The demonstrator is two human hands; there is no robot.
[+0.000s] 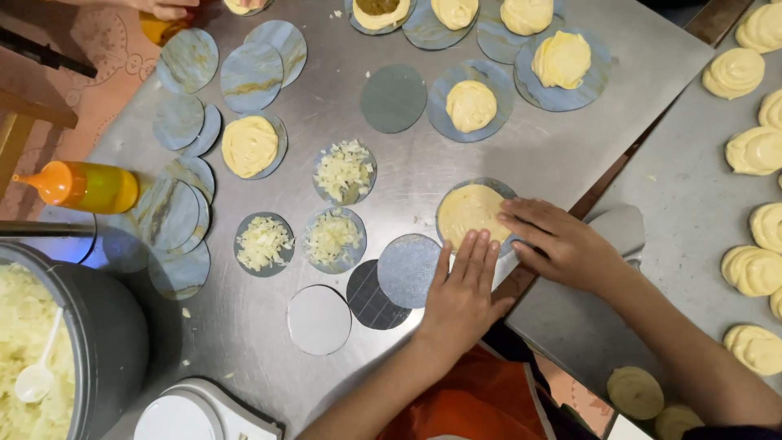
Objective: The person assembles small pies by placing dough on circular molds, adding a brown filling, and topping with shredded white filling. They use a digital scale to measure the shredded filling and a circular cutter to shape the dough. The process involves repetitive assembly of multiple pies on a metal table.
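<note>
My left hand and my right hand press flat on a disc of yellow dough that lies on a round blue-grey paper near the steel table's right edge. Both hands have fingers stretched out, fingertips on the dough's lower and right rim. Beside my left hand lie bare round papers, one dark with a grid and one pale. Three papers with chopped white filling sit to the left.
Dough swirls on papers line the far side; more swirls cover the right-hand table. An orange squeeze bottle, a pot of chopped filling with a white spoon and a white scale stand at left. Another person's hand is at top left.
</note>
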